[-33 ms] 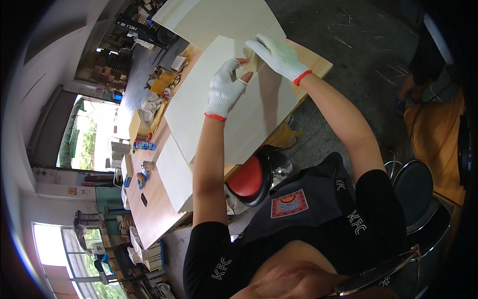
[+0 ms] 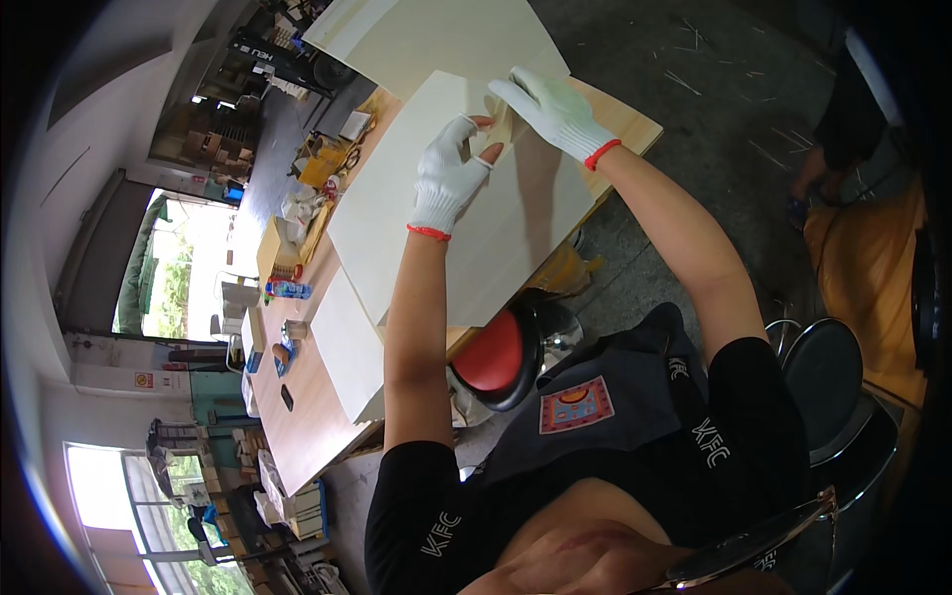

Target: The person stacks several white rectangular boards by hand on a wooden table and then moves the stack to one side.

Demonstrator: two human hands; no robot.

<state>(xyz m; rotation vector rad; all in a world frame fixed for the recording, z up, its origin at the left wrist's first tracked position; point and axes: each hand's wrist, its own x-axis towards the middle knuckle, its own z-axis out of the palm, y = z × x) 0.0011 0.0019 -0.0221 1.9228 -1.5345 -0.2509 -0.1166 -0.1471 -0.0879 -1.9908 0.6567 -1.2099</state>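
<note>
Both my hands wear white knit gloves with red cuffs, over a large pale board (image 2: 397,213). My left hand (image 2: 451,177) rests there, its bare thumb and index fingertip apart. Close to those fingertips is a small pale yellowish strip (image 2: 505,127); its kind is too unclear to tell. To the right, my right hand (image 2: 555,111) lies with fingers stretched out along the board's far end, beside that strip. The undersides of its fingers are hidden. A dark shadow falls on the board below the right hand.
More pale boards (image 2: 466,40) lie at the far end, another (image 2: 342,342) at left. The wooden table (image 2: 302,436) bears a bottle (image 2: 288,290), a phone (image 2: 288,398) and boxes. A red-seated stool (image 2: 488,355) stands under the near edge. At right, a person's leg (image 2: 815,169) shows.
</note>
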